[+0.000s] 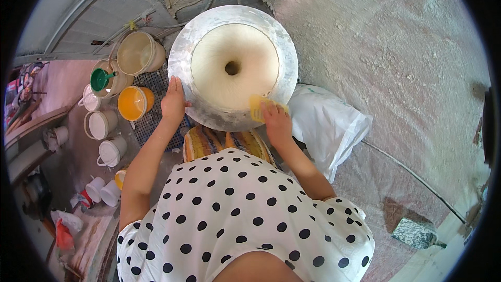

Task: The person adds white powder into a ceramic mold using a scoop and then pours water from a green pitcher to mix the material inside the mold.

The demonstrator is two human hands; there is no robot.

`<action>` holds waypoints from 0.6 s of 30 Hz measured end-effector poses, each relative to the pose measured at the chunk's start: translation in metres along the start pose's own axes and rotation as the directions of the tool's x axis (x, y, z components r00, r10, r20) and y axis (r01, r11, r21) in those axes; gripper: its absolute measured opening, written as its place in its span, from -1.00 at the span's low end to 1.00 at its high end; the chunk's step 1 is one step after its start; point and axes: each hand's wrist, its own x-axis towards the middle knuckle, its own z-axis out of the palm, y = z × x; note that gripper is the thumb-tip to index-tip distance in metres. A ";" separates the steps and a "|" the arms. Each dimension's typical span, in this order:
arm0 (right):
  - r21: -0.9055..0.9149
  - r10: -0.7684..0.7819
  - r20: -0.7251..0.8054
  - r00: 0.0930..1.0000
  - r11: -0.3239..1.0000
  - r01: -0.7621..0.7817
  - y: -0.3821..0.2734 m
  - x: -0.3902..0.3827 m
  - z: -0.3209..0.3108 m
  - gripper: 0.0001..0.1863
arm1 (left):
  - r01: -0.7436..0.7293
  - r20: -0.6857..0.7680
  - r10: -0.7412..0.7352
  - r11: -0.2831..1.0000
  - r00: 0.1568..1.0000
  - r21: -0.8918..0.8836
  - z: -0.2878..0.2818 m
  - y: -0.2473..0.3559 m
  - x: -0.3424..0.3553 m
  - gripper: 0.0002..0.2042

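Note:
In front of me stands a large round mould with a grey metal ring [182, 39]. Inside the ring is a smooth cream-coloured, bowl-like surface [214, 81] with a dark round hole at its middle. My left hand [174, 102] rests on the left of the ring, fingers stretched out and thumb apart, holding nothing. At the lower right of the ring, my right hand [277, 121] grips a yellow flat scraper [255, 108], which lies against the edge between ring and cream surface. My fingers cover part of the scraper.
Several buckets stand to the left, among them a big beige one [141, 54], an orange one [135, 103] and one holding a green scoop [102, 79]. A white sack [329, 122] touches the mould's right side. A trowel-like tool [415, 233] lies at far lower right, near a thin rod [412, 177].

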 end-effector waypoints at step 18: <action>0.045 -0.238 -0.086 0.968 0.969 0.242 0.077 0.042 0.012 -0.48 | -0.103 -0.175 0.078 0.985 0.982 -0.140 0.019 -0.014 -0.001 -0.16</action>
